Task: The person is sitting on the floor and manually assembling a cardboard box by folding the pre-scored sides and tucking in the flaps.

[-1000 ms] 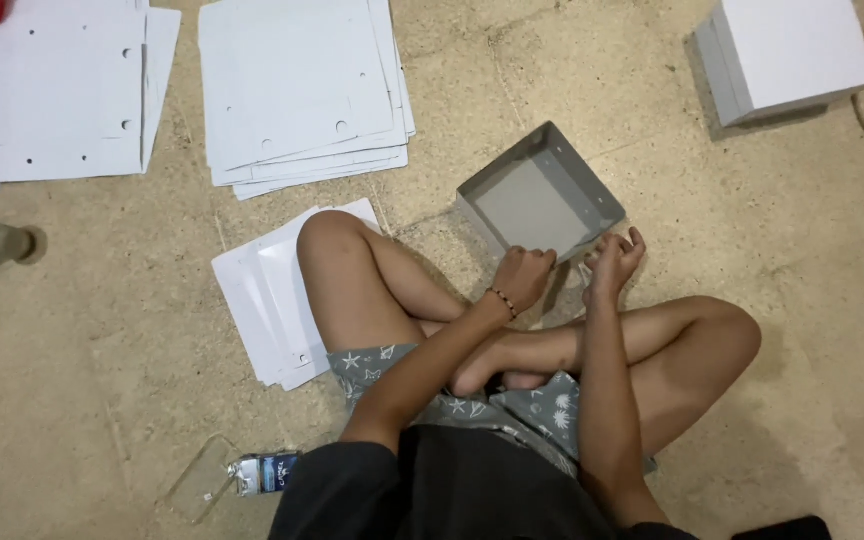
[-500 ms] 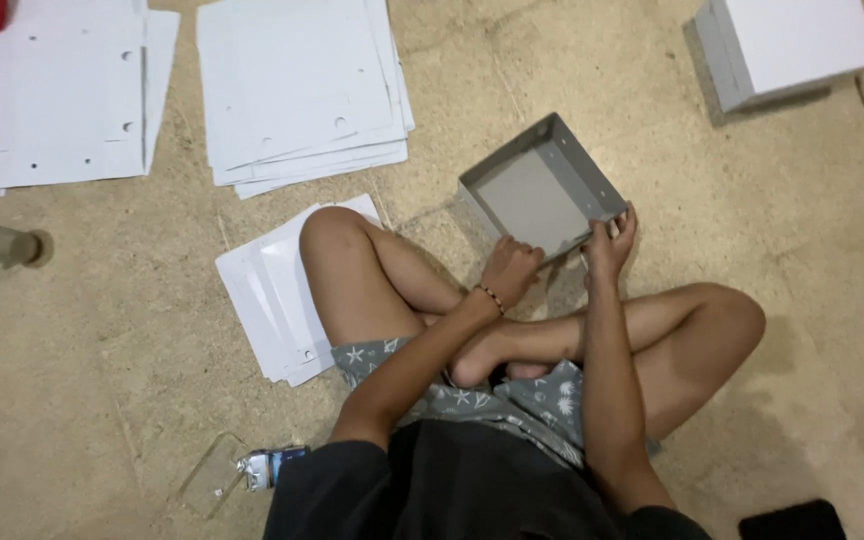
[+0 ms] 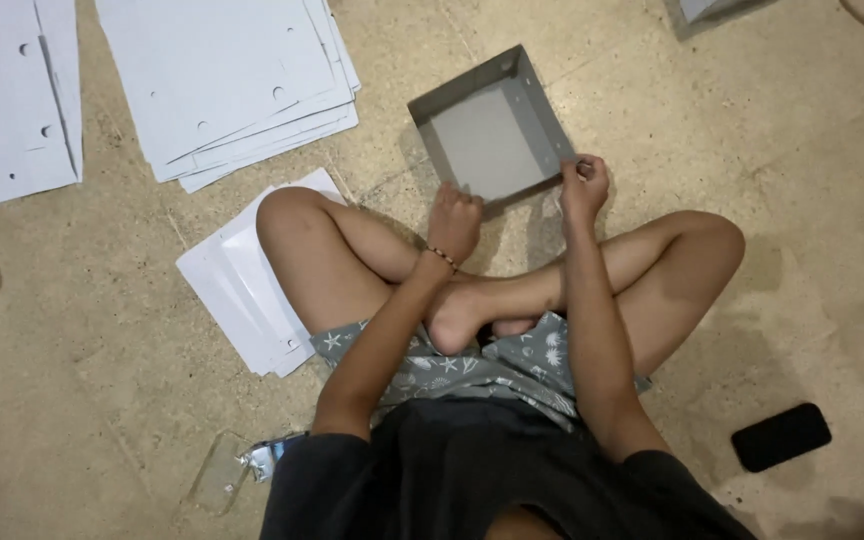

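Observation:
I sit cross-legged on the floor with a shallow grey cardboard tray point(image 3: 487, 125) standing open in front of my knees. My left hand point(image 3: 455, 222) grips the tray's near wall at its left end. My right hand point(image 3: 584, 185) pinches the near right corner of the same tray. Both arms reach forward over my crossed legs. The tray's inside holds nothing that I can see.
Stacks of flat white punched sheets point(image 3: 227, 85) lie at the back left, with another stack point(image 3: 12, 90) further left. A small pile of white sheets point(image 3: 242, 285) sits under my left knee. A black phone point(image 3: 780, 436) lies at the right, a plastic bottle point(image 3: 237, 470) near my left hip.
The view has shifted, so the tray sits higher in the frame. Both hands have closed on the tray's near edge; the white box at the top right has almost left the view.

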